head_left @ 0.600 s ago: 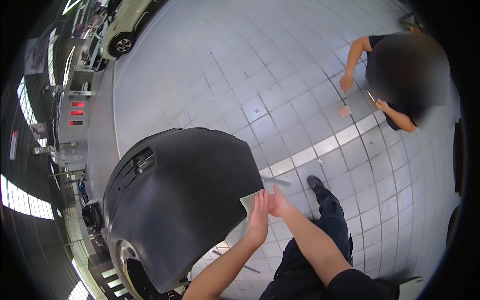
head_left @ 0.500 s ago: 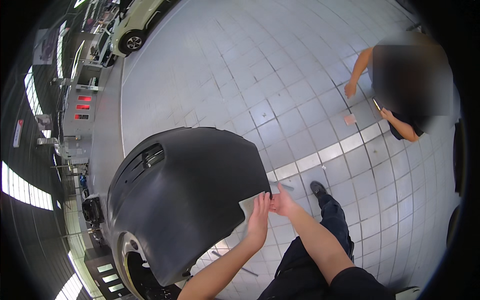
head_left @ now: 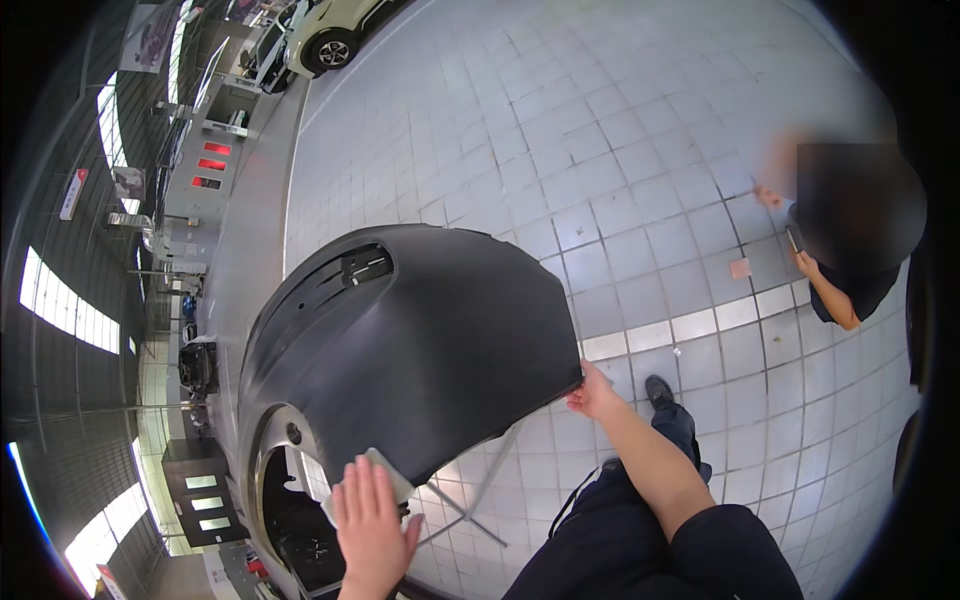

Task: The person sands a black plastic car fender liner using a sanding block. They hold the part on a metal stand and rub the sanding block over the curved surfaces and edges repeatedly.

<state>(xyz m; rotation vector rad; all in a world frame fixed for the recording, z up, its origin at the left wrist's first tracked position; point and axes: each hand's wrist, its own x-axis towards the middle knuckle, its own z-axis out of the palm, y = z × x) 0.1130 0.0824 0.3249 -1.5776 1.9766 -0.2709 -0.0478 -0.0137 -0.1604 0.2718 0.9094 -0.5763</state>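
Note:
A large black car body panel, bumper-like with slots and a round opening at the left, rests on a metal stand below me. My left hand has its fingers extended together over a pale grey pad, holding it against the panel's lower-left edge. My right hand grips the panel's right corner, fingers curled at the edge and partly hidden.
A co-worker at the right holds a thin object. A small pink square lies on the tiled floor. A pale car stands at the back left. A dark vehicle part sits farther left.
My left hand and pad have moved from beside my right hand to the lower left along the panel. My right hand stays at the corner. The view has shifted, moving the scene rightward.

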